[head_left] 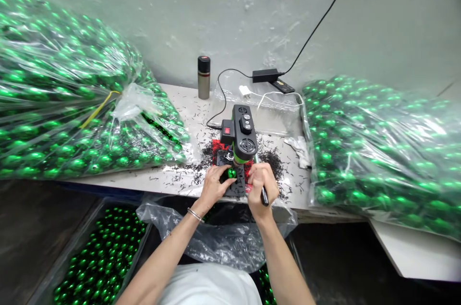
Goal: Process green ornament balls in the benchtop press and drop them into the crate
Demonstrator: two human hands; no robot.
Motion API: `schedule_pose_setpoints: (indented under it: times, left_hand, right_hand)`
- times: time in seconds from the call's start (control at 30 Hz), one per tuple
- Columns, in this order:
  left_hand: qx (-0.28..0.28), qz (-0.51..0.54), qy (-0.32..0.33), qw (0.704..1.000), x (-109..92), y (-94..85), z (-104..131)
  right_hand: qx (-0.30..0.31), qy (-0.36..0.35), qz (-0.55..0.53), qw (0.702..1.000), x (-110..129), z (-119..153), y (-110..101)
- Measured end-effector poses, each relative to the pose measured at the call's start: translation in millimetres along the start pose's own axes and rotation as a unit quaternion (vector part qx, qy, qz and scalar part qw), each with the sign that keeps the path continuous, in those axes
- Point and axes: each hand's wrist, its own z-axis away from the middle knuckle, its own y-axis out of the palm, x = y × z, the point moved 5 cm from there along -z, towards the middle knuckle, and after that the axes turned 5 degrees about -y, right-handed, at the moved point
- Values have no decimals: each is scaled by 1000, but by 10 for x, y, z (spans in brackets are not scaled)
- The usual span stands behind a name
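A white shirt [212,286] lies nearest the camera, with clear plastic sheeting [223,245] spread between it and the worktable [133,178]. Above the table's front edge, the left hand [212,186] pinches a glossy green ball [232,173] between thumb and fingers, just under the head of a small black benchtop machine [245,132]. The right hand [264,184] is closed in a fist around a black-ended, pen-like tool [264,196], beside the machine; the tool's far end is hard to make out. The ball looks light and thin-shelled, probably stiff but easily dented or scuffed, and its mirror-like finish may be slippery. A gentle hold on opposite sides, around its widest part, would likely suit it best, with fingertips clear of the machine's head. The tool seems rigid and light, best gripped around its barrel. Black slivers [272,163] litter the tabletop around the machine.
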Motion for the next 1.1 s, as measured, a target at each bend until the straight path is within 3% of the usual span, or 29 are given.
schedule_pose_setpoints:
  times: [0.17, 0.37, 0.57, 0.73, 1.1]
  left_hand:
    - [7, 15, -5, 1000, 14, 7, -4]
    - [1, 15, -3, 1000, 4, 10, 3]
    - [-5, 7, 9, 1000, 10, 12, 12]
    - [-12, 6, 23, 1000, 40, 33, 14]
    - [-6, 27, 2, 1000, 89, 60, -16]
  right_hand:
    - [1, -18, -11, 1000, -58, 85, 3]
    - [19, -88, 12, 996, -189, 257, 41]
    - [-23, -127, 19, 991, -309, 356, 81]
    - [-34, -118, 1, 992, -383, 420, 112]
    - [17, -134, 14, 991, -236, 295, 67]
